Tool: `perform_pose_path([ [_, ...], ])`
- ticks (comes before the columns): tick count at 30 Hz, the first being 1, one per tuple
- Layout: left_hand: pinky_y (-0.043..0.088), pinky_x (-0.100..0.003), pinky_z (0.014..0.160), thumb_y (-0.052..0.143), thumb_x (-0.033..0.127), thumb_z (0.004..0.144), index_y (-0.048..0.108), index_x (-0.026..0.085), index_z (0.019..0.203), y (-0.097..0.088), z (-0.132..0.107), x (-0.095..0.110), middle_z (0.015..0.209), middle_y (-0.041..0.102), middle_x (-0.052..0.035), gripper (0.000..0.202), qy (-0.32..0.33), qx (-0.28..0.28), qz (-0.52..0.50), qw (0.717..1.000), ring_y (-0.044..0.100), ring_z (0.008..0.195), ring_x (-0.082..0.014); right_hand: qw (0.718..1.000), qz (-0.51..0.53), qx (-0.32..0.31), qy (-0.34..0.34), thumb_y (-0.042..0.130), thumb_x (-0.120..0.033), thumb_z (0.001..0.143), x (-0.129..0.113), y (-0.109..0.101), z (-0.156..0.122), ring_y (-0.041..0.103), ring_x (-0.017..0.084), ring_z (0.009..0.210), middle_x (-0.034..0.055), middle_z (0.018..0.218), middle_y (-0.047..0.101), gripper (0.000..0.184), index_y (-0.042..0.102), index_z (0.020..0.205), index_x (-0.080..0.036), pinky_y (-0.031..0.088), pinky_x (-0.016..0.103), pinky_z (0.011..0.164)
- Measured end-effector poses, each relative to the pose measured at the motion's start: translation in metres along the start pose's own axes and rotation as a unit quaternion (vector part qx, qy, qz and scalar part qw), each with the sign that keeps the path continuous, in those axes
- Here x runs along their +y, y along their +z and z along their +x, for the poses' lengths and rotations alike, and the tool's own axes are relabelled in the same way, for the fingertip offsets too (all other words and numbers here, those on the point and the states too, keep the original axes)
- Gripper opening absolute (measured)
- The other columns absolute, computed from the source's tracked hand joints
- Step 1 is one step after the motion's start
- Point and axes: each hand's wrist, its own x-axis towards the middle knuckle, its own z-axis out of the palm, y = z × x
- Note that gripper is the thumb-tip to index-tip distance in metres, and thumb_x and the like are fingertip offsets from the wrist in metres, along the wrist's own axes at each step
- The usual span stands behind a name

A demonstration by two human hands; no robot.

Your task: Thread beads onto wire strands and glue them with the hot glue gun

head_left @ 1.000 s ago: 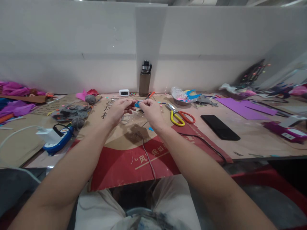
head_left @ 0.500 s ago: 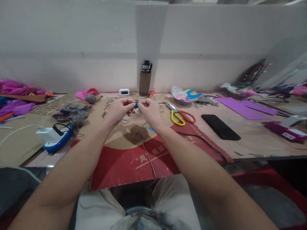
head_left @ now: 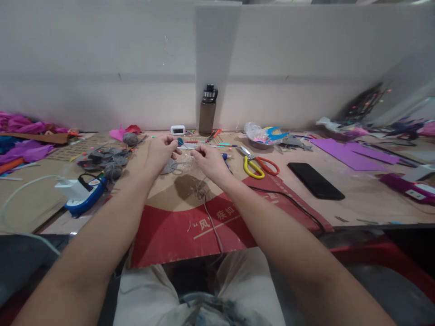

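Between the thumb and fingertips of my left hand (head_left: 165,153) is a small teal-blue piece (head_left: 180,141), too small to tell its kind. My right hand (head_left: 210,160) is a short way to its right, thumb and forefinger pinched together. What that pinch holds, if anything, is too fine to make out. Below the hands, a loose tangle of grey yarn (head_left: 201,191) lies on a red and tan cardboard sheet (head_left: 176,231), with a strand trailing to the near edge. A blue-tipped tool (head_left: 225,156) shows partly behind my right hand.
To the right lie scissors (head_left: 252,164) with yellow and red handles and a black phone (head_left: 316,181). A dark bottle (head_left: 207,113) stands by the wall. Grey scraps (head_left: 105,158) and a blue power strip (head_left: 84,201) are at left. A bowl (head_left: 261,144) holds colourful bits.
My hands were together on the blue piece; now they are apart. The piece has moved left with my left hand, and my right hand has drawn back slightly rightward and down.
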Motion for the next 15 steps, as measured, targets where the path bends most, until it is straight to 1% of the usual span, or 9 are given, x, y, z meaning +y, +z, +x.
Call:
perform_pose_path([
  [3,0.036,-0.017,0.038,0.056,0.022,0.073,0.059,0.014,0.074,-0.009,0.011,-0.011,0.053,0.058,-0.0002,0.009,0.006,0.071,-0.022,0.997,0.050,0.039,-0.0075,0.997,0.001,-0.066,-0.028,0.044,-0.029,0.081,-0.005,0.003,-0.004,0.044,0.010,0.061,-0.0034,0.061,0.050,0.021,0.058,0.070,-0.018,0.031,0.024,0.060],
  [5,0.034,-0.016,0.037,0.056,0.021,0.072,0.059,0.014,0.074,-0.015,0.018,-0.017,0.052,0.057,0.0011,0.008,-0.010,0.124,-0.068,0.990,0.051,0.040,-0.0074,0.992,0.000,-0.117,-0.038,0.044,-0.030,0.082,-0.010,0.004,-0.008,0.045,0.010,0.061,-0.0032,0.062,0.052,0.023,0.062,0.073,-0.018,0.031,0.024,0.061],
  [7,0.033,-0.015,0.036,0.055,0.019,0.071,0.056,0.014,0.072,-0.022,0.025,-0.022,0.055,0.057,0.0012,0.005,-0.027,0.181,-0.135,0.974,0.052,0.042,-0.0070,0.985,0.007,-0.166,-0.044,0.045,-0.032,0.083,-0.015,0.005,-0.010,0.045,0.010,0.063,-0.0025,0.065,0.054,0.025,0.064,0.076,-0.017,0.032,0.023,0.061],
  [9,0.031,-0.015,0.035,0.054,0.018,0.072,0.054,0.014,0.068,-0.029,0.031,-0.025,0.058,0.057,0.0011,0.005,-0.035,0.229,-0.195,0.953,0.051,0.043,-0.0058,0.979,0.026,-0.195,-0.044,0.046,-0.032,0.082,-0.019,0.003,-0.011,0.046,0.010,0.065,-0.0016,0.068,0.056,0.025,0.064,0.077,-0.016,0.032,0.023,0.063],
  [11,0.031,-0.014,0.036,0.054,0.016,0.072,0.052,0.015,0.066,-0.037,0.034,-0.027,0.058,0.055,0.0016,0.006,-0.044,0.265,-0.231,0.935,0.050,0.043,-0.0050,0.978,0.049,-0.200,-0.032,0.047,-0.033,0.083,-0.022,-0.001,-0.010,0.044,0.009,0.063,-0.0018,0.066,0.053,0.025,0.065,0.080,-0.015,0.033,0.023,0.062],
  [13,0.032,-0.013,0.037,0.054,0.013,0.073,0.050,0.016,0.065,-0.045,0.037,-0.027,0.057,0.054,0.0029,0.009,-0.055,0.302,-0.253,0.917,0.049,0.044,-0.0045,0.979,0.068,-0.189,-0.019,0.046,-0.035,0.084,-0.024,-0.005,-0.009,0.041,0.009,0.059,-0.0029,0.061,0.048,0.028,0.065,0.082,-0.015,0.033,0.023,0.059],
  [15,0.032,-0.013,0.038,0.052,0.012,0.075,0.047,0.017,0.064,-0.053,0.038,-0.026,0.055,0.051,0.0043,0.013,-0.070,0.310,-0.260,0.912,0.048,0.044,-0.0040,0.981,0.078,-0.176,-0.015,0.045,-0.037,0.084,-0.023,-0.007,-0.007,0.039,0.009,0.056,-0.0038,0.059,0.045,0.028,0.064,0.084,-0.016,0.033,0.022,0.057],
])
